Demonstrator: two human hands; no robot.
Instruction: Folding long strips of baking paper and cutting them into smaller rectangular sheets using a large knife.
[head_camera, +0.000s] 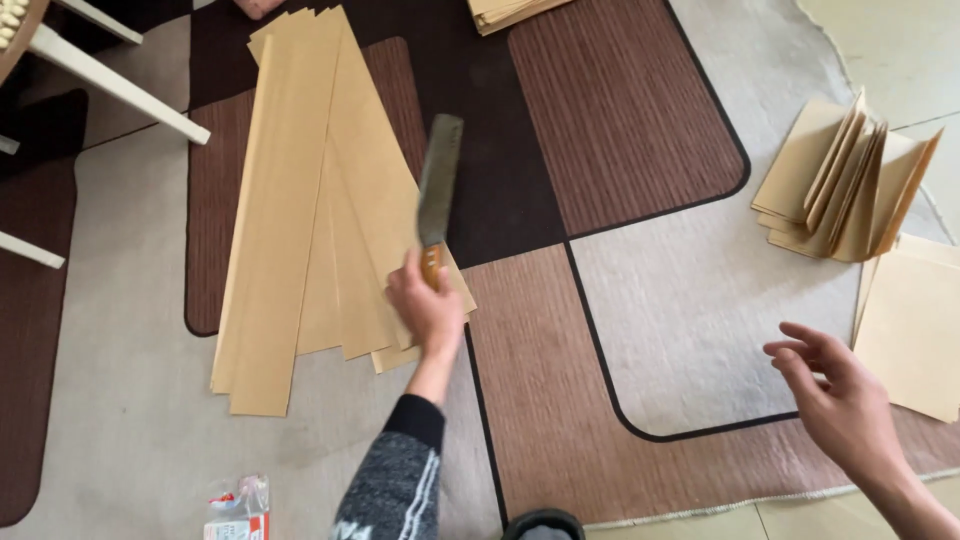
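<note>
Tan paper strips (300, 220), long and narrow, lie fanned on a patterned carpet (620, 120), seen from the head camera looking straight down. The fan spreads from about 12 o'clock near the top edge down toward 7 o'clock, and the strips overlap one another along their length.

At the centre of the view the left hand (428, 305), at the end of a dark speckled sleeve (395, 480), is closed around the wooden handle of a broad knife (438, 180). The blade is dull grey and blurred, and it points up toward 12 o'clock, over the right edge of the strips. Whether the blade touches the paper I cannot tell.

At about 4 o'clock the right hand (840, 395) hovers open, with its fingers spread and slightly curled, holding nothing. It hangs over the pale part of the carpet, just beside a flat stack of tan sheets (915, 330) at the right edge.

At 2 o'clock a bundle of folded tan paper pieces (840, 185) stands partly fanned, its leaves tilted up. Another tan stack (505, 10) shows at 12 o'clock, cut off by the top edge.

At 10 o'clock white furniture legs (120, 85) cross the corner. At 7 o'clock a small clear plastic packet (237, 510) with red marking lies on the carpet.
</note>
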